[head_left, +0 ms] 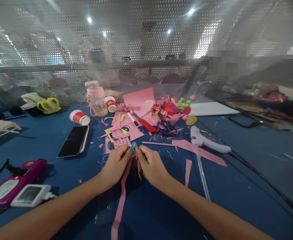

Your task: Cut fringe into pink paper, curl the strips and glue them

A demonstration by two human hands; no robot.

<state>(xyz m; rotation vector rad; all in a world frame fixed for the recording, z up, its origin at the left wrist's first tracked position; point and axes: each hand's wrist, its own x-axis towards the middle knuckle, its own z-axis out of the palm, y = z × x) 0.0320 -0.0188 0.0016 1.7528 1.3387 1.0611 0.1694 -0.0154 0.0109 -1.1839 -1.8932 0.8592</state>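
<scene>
Here, at the centre of the frame, the left hand [116,165] and the right hand [151,166] meet fingertip to fingertip over the blue tabletop [236,186], both pinching the top end of a long pink paper strip [120,203]. The strip hangs from the pinch and trails down toward the lower edge of the frame, lying on the tabletop between the two forearms. Just above the hands lies a scatter of pink paper scraps [121,131] with a few yellow bits among them, and beside it a red-handled utility knife [146,125] and a pair of scissors [168,128]. To the right of the hands, a white hot glue gun [206,141] rests on its side, touching another pink strip. Left of centre a black smartphone [73,141] lies face up, with a red paper cup [79,117] tipped over just above it and a pink drinking bottle [96,98] standing upright against the perforated metal screen [146,50]. In the lower left corner sits a magenta device [13,181] beside a small white gadget [31,195].
</scene>
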